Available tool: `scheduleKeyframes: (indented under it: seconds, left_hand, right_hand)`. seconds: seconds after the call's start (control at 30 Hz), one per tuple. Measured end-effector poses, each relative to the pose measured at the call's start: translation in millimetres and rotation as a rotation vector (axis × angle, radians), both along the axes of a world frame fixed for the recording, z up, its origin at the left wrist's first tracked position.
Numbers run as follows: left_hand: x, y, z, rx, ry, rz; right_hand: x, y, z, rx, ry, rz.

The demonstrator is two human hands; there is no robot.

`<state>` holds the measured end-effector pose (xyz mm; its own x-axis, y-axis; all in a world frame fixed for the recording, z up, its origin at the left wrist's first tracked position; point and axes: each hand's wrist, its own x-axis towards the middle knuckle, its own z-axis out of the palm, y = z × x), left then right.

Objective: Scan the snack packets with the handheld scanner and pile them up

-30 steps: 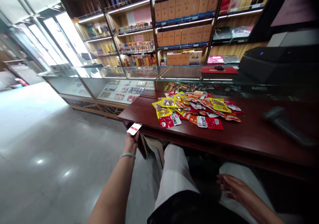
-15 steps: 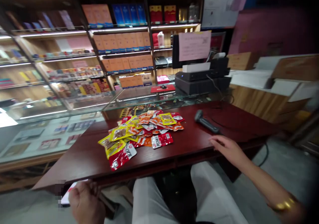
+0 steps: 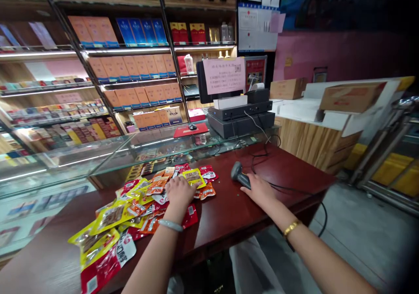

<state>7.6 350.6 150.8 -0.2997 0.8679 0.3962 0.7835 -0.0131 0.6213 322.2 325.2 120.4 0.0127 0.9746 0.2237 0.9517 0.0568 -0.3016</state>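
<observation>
My left hand (image 3: 180, 191), with a pale bangle on its wrist, rests on a heap of small snack packets. Its fingers bend down over the pile with the thumb apart, and the fingertips are partly hidden. A yellow snack packet (image 3: 194, 177) lies at its fingertips. Lower left in the heap are another yellow packet (image 3: 113, 215) and a red and white packet (image 3: 108, 259). To the right, my right hand (image 3: 262, 193) is closed round the handle end of a dark grey barcode scanner (image 3: 240, 176), which lies on the dark red table (image 3: 225, 215).
Behind the table runs a glass counter (image 3: 111, 156) with a red mouse pad (image 3: 185, 130), a monitor (image 3: 201, 84) and a black cash drawer (image 3: 242, 121). The scanner's cable (image 3: 288, 189) trails right. Cardboard boxes (image 3: 350, 97) stand at the right, shelves of boxed goods behind.
My left hand has come up from the lower left, where it held a flat white item now out of sight, onto the packets. My right hand has moved to the scanner and gripped it. The view has shifted right.
</observation>
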Motion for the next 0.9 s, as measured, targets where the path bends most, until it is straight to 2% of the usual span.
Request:
scheduleKeyframes:
  seconds: [0.1, 0.2, 0.33, 0.5, 0.6, 0.73, 0.8, 0.83, 0.9]
  left_hand:
    - [-4, 18, -9.5, -0.009, 0.004, 0.003]
    - [-8, 26, -13.0, -0.059, 0.072, 0.056]
    - [-9, 31, -6.4, -0.057, 0.051, -0.006]
    - [-1, 38, 2.0, -0.090, -0.165, -0.104]
    - [24, 42, -5.1, -0.030, -0.436, -0.184]
    - [82, 43, -24.6, 0.008, -0.877, -0.390]
    - [111, 43, -32.5, -0.010, -1.011, -0.423]
    - [123, 42, -35.1, -0.021, -1.053, -0.424]
    - [139, 41, -37.9, -0.035, -1.108, -0.431]
  right_hand:
    - [1, 6, 0.4, -0.036, 0.015, -0.003]
    - [2, 11, 0.7, -0.063, 0.069, 0.001]
    - [7, 16, 2.3, -0.088, 0.216, 0.005]
    - [18, 9, 5.2, -0.075, 0.581, 0.036]
    - [20, -6, 8.3, -0.071, 0.901, 0.083]
    - [13, -29, 15.1, -0.049, 1.248, 0.168]
    - [8, -38, 17.4, -0.050, 1.388, 0.208]
    - [6, -41, 17.7, -0.076, 1.547, 0.253]
    - [4, -45, 16.0, -0.100, 1.728, 0.305]
